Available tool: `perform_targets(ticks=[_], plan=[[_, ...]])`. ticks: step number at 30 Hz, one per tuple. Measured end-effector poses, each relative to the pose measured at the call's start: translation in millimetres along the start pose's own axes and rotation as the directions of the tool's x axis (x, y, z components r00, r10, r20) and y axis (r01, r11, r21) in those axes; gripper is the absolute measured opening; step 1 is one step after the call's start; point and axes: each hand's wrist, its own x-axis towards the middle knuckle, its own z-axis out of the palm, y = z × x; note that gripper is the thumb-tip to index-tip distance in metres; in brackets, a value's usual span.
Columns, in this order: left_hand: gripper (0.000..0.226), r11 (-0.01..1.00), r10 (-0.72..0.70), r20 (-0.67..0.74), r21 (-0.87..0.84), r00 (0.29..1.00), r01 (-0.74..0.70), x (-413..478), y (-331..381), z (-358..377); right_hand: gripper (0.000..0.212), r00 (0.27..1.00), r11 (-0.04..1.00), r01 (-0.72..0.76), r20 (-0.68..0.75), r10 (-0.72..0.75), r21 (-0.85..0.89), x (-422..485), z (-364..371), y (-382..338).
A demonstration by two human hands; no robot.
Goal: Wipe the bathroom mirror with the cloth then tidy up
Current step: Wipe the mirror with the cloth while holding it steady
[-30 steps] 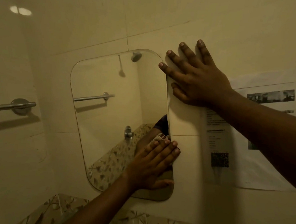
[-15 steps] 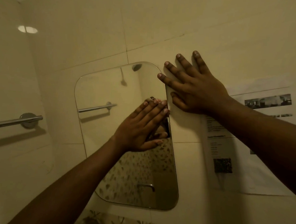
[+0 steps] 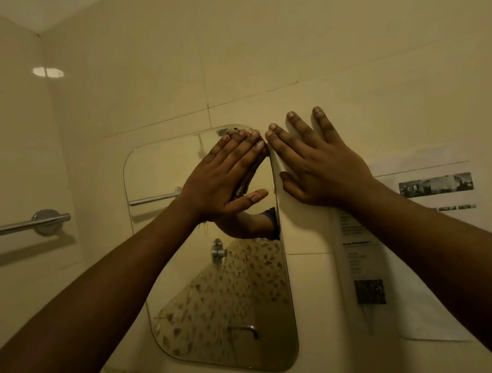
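Tiled wall [image 3: 275, 58] fills the view, dim yellow light. The mirror [image 3: 204, 284] hangs on it with its long axis running top to bottom, corners rounded, and most of its glass lies below and to the left of where you are working. A printed notice [image 3: 407, 254] is stuck to the tiles just right of the mirror, and a towel rail [image 3: 20, 226] sits well to the left (a second rail shows only as a reflection in the glass). Your right hand [image 3: 318, 167] lies flat with fingers spread on the wall along the mirror's right edge, holding nothing, and seems to be bracing you. Your left hand [image 3: 225, 173] is flat too, fingers together, palm pressing the cloth [image 3: 246, 177] against the glass at the top right corner; only a bunched strip of cloth shows under the palm edge and at the fingertips. The left fingertips nearly meet the right hand's, so there is no room to travel right or up. I judge the open run is downward along the long axis and leftward across the top. The left hand is already on the glass and is the one to take it. Mind the rounded top edge.
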Motion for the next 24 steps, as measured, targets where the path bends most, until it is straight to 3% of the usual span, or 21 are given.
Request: perform_targets(ticks=[15,24], plan=[[0.098,0.991,-0.114,-0.014,-0.067,0.993,0.113,19.9,-23.7,-14.3,0.073,0.998,0.997,0.057,0.030,-0.056,-0.045,-0.8,-0.6,1.6],[0.087,0.969,-0.244,-0.081,-0.064,0.966,0.239,8.0,-39.1,2.6,0.072,0.998,0.998,0.049,0.047,-0.047,-0.036,-1.0,-4.4,1.6]])
